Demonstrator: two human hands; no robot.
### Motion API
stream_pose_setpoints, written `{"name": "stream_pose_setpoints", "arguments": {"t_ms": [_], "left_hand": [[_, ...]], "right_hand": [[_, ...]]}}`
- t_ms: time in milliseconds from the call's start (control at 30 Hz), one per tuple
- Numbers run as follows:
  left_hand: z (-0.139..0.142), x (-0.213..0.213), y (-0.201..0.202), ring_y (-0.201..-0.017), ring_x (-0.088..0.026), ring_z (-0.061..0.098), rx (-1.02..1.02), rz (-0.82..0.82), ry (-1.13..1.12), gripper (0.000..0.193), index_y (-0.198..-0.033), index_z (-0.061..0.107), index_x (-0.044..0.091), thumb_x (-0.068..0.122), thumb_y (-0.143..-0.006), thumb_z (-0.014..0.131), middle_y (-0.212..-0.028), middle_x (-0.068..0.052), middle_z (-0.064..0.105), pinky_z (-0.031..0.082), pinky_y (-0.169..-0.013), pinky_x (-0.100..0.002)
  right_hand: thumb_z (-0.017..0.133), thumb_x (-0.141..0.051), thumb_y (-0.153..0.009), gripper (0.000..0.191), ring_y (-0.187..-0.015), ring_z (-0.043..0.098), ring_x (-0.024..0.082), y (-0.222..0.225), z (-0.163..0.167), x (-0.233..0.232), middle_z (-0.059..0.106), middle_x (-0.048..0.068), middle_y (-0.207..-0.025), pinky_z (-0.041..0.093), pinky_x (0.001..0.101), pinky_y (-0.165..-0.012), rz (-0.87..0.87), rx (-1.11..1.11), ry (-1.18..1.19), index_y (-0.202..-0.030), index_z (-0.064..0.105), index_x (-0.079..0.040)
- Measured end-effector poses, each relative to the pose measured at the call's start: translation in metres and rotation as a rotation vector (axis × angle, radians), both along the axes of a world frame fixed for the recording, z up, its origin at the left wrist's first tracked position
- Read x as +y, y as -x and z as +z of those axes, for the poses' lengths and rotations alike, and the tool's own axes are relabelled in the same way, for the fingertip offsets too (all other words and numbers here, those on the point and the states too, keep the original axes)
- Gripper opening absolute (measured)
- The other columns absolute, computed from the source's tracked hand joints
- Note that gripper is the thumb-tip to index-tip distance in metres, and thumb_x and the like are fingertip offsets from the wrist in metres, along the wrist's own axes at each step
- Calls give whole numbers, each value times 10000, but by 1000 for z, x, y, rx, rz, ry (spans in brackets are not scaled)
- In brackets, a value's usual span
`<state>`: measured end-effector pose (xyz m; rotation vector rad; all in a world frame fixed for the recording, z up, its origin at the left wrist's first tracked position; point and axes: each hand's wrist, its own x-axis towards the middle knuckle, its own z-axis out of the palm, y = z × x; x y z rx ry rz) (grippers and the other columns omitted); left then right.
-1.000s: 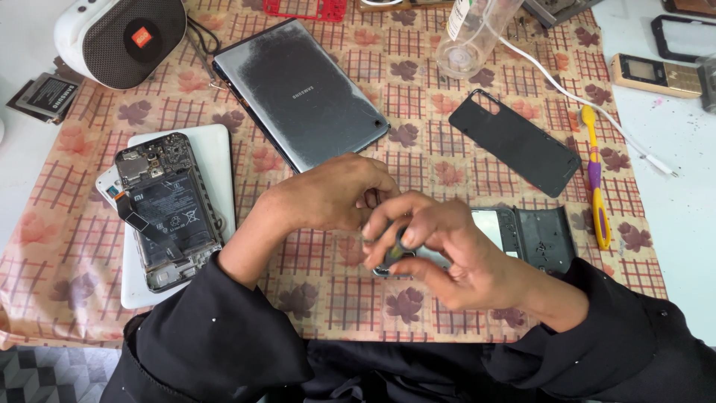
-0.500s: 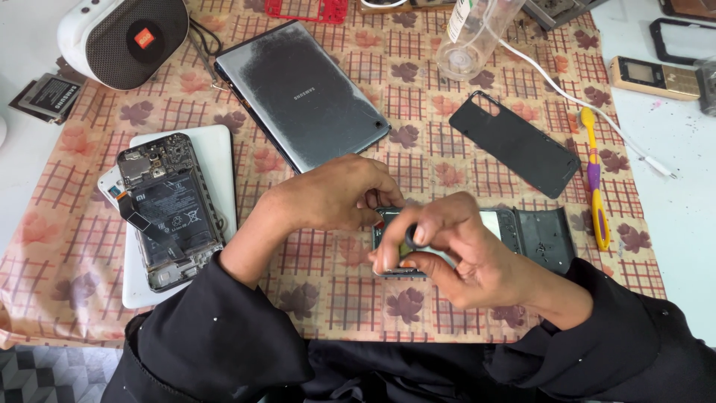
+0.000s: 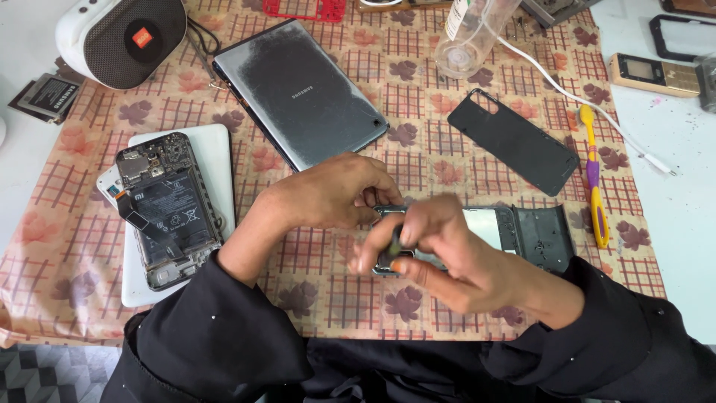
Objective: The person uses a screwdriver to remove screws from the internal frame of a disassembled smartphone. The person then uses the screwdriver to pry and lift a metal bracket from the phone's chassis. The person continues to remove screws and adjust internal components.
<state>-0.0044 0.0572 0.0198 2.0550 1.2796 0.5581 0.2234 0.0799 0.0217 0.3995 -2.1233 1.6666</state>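
Note:
An opened phone (image 3: 522,231) with its back off lies flat on the patterned cloth in front of me. My left hand (image 3: 335,190) rests curled on the phone's left end and holds it down. Over that same end, my right hand (image 3: 440,254) is closed around a small dark-handled tool (image 3: 395,240), and its fingers are blurred. Both hands hide the left part of the phone.
A grey tablet (image 3: 298,89) lies face down at the back. To the left, another opened phone (image 3: 168,209) rests on a white slab (image 3: 216,149). On the right lie a black back cover (image 3: 514,140) and a yellow-purple toothbrush (image 3: 594,179). Further back are a speaker (image 3: 123,37), clear bottle (image 3: 473,33) and white cable (image 3: 597,112).
My right hand has shifted slightly right and its fingers have turned around the tool, now blurred. My left hand and the phone have stayed in place.

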Motion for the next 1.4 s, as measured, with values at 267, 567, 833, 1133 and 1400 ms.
{"name": "stream_pose_setpoints", "arguments": {"t_ms": [267,567,833,1133,1400], "left_hand": [[-1,-1,1,-868,-197,725,-36,0,7,334,-1081,753,30,57,-752,807,-982,-85,737,612,-739,-331],[13,-7,-5,-934,-201,696,3,-41,73,535,-1224,715,101,258,-731,853,-1106,-58,682,619,-772,-351],[14,-13,-22,-1051,-266,536,158,-144,-46,968,-1375,590,107,356,-511,946,-1093,-53,583,440,-926,-402],[7,-10,-18,-1036,-271,581,108,-175,-86,844,-1317,631,86,277,-539,899,-1077,-76,605,450,-939,-382],[5,-8,-16,-1054,-272,592,76,-166,-48,793,-1316,642,99,198,-560,858,-1071,-71,617,460,-936,-379]], "right_hand": [[551,221,-926,597,-1154,669,272,-8,3,3,590,190,-1188,621,399,-1012,-173,-62,-63,-1298,281,-159],[653,164,-957,573,-1077,734,265,-21,-1,-6,649,210,-1149,688,390,-863,-494,140,68,-1357,327,-86],[652,103,-916,617,-952,756,246,-88,-36,-45,708,183,-1067,731,381,-782,-1059,361,-55,-1338,297,-175],[810,-96,-883,860,-1155,697,202,-87,-120,-99,626,42,-1250,663,377,-1006,-1041,278,-516,-1516,271,-313],[833,-145,-855,599,-1123,720,122,-85,-132,-105,637,-32,-1165,598,236,-978,-1245,22,-551,-1314,469,-273]]}}
